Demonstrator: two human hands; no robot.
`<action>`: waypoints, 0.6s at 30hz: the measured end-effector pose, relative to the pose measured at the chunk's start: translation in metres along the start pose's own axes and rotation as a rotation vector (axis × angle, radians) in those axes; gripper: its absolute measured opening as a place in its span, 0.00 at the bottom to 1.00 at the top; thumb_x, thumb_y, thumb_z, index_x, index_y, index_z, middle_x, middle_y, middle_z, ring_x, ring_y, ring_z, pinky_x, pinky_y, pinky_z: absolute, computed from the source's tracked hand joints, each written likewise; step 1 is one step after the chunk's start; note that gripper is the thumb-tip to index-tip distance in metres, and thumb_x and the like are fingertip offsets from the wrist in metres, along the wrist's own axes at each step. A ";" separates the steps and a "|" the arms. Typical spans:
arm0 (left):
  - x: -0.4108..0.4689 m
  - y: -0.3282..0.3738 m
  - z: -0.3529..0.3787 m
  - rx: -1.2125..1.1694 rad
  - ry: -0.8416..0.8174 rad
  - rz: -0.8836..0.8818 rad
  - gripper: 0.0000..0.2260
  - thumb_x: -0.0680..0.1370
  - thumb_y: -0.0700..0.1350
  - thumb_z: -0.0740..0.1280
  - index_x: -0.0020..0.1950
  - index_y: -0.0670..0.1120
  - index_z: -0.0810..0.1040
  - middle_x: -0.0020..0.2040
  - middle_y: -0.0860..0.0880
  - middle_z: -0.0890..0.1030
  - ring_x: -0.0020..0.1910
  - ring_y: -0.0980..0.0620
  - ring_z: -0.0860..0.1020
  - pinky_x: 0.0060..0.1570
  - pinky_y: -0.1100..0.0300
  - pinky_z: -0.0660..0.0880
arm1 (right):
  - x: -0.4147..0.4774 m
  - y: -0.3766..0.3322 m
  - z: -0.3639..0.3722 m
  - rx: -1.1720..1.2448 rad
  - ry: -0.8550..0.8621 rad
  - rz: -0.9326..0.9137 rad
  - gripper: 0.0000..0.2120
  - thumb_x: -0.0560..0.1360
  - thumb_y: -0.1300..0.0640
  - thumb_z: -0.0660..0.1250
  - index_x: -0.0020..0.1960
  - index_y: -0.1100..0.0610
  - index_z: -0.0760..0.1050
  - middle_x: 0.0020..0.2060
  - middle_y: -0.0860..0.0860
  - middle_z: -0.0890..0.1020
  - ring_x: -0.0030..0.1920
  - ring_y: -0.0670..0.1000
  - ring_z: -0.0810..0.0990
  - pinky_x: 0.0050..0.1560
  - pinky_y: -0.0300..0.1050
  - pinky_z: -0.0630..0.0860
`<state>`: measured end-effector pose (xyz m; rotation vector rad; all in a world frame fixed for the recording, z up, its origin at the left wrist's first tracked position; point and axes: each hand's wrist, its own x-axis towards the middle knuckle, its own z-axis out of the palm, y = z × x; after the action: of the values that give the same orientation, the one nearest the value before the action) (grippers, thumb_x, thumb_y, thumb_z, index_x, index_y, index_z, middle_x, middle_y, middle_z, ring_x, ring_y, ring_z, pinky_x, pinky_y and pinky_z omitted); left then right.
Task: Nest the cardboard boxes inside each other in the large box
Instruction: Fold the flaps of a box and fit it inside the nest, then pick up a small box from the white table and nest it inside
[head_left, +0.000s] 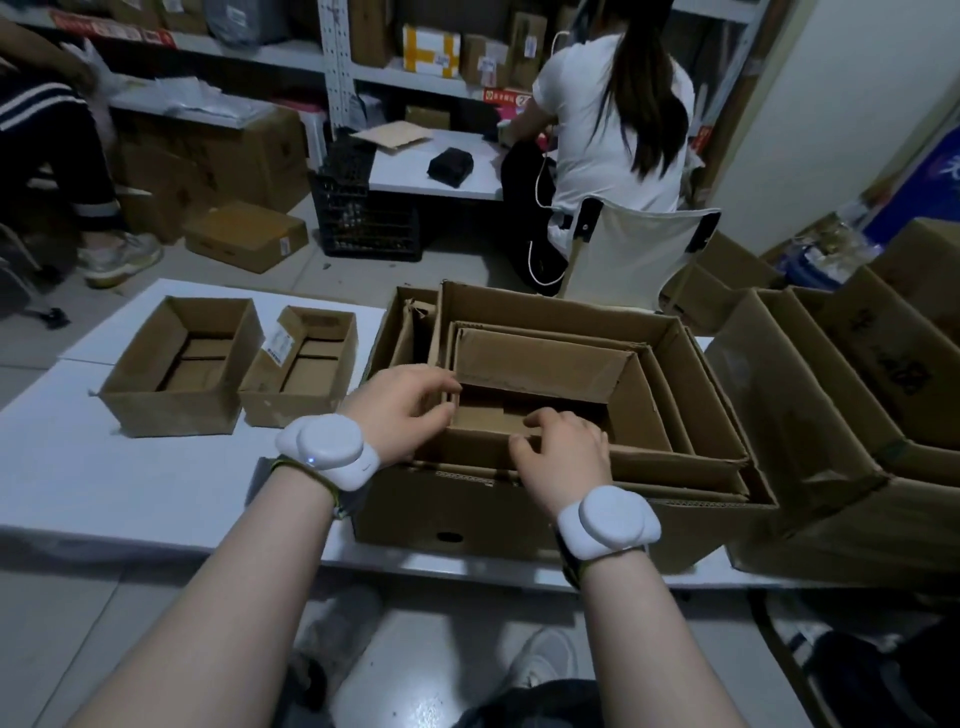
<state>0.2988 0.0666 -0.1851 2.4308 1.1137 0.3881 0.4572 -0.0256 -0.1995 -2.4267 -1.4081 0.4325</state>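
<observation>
Floor of the innermost box (545, 364) is mostly in shadow, and the hands cover its near-left corner. The exact no. of nested layers is hard to count, at least two rims betw. it and the large box (452, 514). Large box sits open-topped at the table's (156, 483) near edge, right of centre. It has an oval hand-hole in the near wall, and the boxes inside it stand upright.

All are plain brown corrugated cardboard, with creased walls and raw fluted edges.

Left hand (400, 410): fingers and thumb clamped on the innermost box's left wall at that corner. Right hand (566, 457): fingers curled over its near rim, tips hidden inside. White rounded plastic wrist units (322, 452) on both arms.

Two small open boxes (171, 410) stand side by side toward the table's left end. More big cartons (810, 415) at the right end are cut off by the frame.
</observation>
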 end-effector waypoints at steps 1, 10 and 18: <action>-0.006 -0.011 -0.008 0.004 0.015 -0.016 0.16 0.80 0.48 0.62 0.67 0.50 0.74 0.69 0.53 0.73 0.69 0.54 0.70 0.66 0.58 0.67 | 0.000 -0.009 0.004 0.015 0.005 -0.013 0.18 0.78 0.48 0.58 0.67 0.52 0.70 0.64 0.52 0.74 0.69 0.57 0.65 0.73 0.56 0.59; -0.041 -0.083 -0.042 0.010 0.019 -0.266 0.16 0.80 0.48 0.61 0.67 0.47 0.74 0.67 0.50 0.75 0.67 0.50 0.71 0.64 0.59 0.67 | -0.002 -0.079 0.040 0.086 0.053 -0.191 0.17 0.78 0.53 0.59 0.65 0.54 0.71 0.63 0.51 0.74 0.71 0.54 0.63 0.68 0.52 0.67; -0.062 -0.128 -0.054 0.042 -0.018 -0.406 0.16 0.80 0.48 0.60 0.66 0.47 0.75 0.66 0.49 0.76 0.65 0.50 0.74 0.62 0.60 0.68 | -0.002 -0.119 0.060 0.100 0.174 -0.217 0.16 0.77 0.54 0.60 0.64 0.55 0.74 0.67 0.53 0.69 0.73 0.54 0.59 0.69 0.53 0.66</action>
<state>0.1536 0.1080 -0.2059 2.1613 1.5756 0.2130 0.3390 0.0352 -0.2063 -2.1461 -1.5135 0.2286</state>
